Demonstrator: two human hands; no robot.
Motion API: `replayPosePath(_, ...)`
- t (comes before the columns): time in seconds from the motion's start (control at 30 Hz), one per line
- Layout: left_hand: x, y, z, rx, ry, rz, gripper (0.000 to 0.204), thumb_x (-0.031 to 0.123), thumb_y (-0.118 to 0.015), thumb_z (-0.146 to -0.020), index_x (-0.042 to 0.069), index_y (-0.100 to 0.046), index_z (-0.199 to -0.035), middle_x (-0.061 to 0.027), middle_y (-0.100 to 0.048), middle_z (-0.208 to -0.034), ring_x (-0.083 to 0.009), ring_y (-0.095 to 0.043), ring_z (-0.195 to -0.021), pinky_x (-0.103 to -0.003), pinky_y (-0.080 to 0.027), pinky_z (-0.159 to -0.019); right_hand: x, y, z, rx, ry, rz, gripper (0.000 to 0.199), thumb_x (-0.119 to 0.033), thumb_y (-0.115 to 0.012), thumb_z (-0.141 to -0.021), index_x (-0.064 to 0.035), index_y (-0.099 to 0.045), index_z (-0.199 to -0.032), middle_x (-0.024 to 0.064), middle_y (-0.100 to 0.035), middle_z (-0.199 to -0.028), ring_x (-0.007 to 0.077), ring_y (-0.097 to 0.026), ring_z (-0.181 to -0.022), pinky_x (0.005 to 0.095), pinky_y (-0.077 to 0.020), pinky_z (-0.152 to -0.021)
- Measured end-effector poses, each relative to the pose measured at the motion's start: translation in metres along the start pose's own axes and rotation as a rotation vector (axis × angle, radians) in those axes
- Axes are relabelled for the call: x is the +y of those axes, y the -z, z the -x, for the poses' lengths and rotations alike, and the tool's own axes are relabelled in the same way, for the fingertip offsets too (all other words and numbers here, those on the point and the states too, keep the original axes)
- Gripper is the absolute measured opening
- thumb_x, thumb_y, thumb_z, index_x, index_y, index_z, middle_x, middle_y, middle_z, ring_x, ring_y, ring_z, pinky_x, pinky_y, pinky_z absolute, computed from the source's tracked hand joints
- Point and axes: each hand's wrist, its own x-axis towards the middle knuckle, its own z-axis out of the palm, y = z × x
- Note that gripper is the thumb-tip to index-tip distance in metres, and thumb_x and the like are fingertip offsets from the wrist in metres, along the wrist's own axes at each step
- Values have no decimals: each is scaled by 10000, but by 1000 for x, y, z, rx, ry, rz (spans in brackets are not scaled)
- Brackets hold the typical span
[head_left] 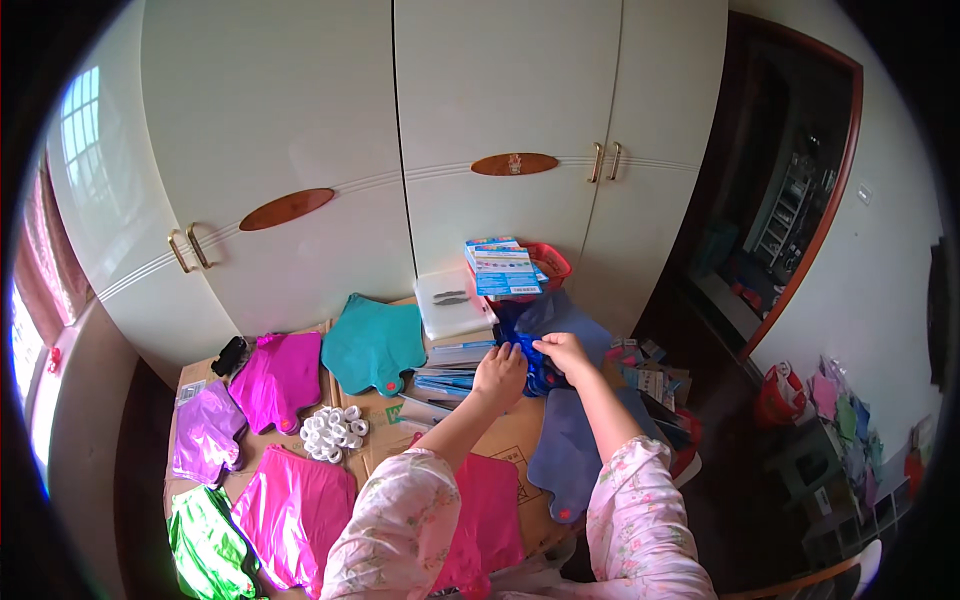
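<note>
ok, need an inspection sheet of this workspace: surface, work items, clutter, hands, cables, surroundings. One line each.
Surface: brown cardboard, largely covered.
Work items: shiny blue piece at the hands; flat shiny pieces around it, including teal, purple and green; pile of white rings.
Clutter: blue-and-white boxes at a red basket; small black item at the far left.
Hands: left hand and right hand, fingers at the blue piece; exact grip unclear.
Cables: nothing seen.
Surroundings: pale cupboard doors ahead, dark doorway to the right.
</note>
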Motion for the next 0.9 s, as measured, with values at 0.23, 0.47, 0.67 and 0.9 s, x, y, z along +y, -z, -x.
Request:
replayPosePath(0.23,6,13,-5,-523,9,21,526,221,-518,-862,167,-432,-1378,-100,-627,-1170,-248,-472,-1234,-419,-240,-1098,2,30,-12,247,-77,-432,148,-148,-716,-790,-11,-658,-795,45,-620,-733,143,-549,-651,312,-447,-602)
replayPosePath(0.47,15,17,-18,-586,-25,-31,508,282,-467,-904,266,-398,-1407,-57,-628,-1191,-251,-458,-1252,-458,-144,-1127,31,177,-21,877,-145,-836,310,-28,-650,-799,29,-562,-1091,154,-609,-1063,331,-612,-919,523,-506,-815)
replayPosePath(0.67,12,22,-17,-622,33,33,600,292,-567,-839,273,-389,-1411,-102,-573,-1258,-242,-411,-1298,-478,-141,-1124,-66,235,-8,1178,587,-76,71,-26,-587,-849,-17,-527,-887,59,-579,-799,162,-561,-714,313,-460,-669)
replayPosePath(0.9,-22,49,9,-221,198,191,426,354,-538,-858,180,-539,-1248,-88,-541,-1279,-247,-410,-1286,-496,-239,-1085,-219,41,27,583,1070,832,125,39,-500,-770,-25,-606,-790,154,-629,-866,324,-631,-836,391,-492,-731)
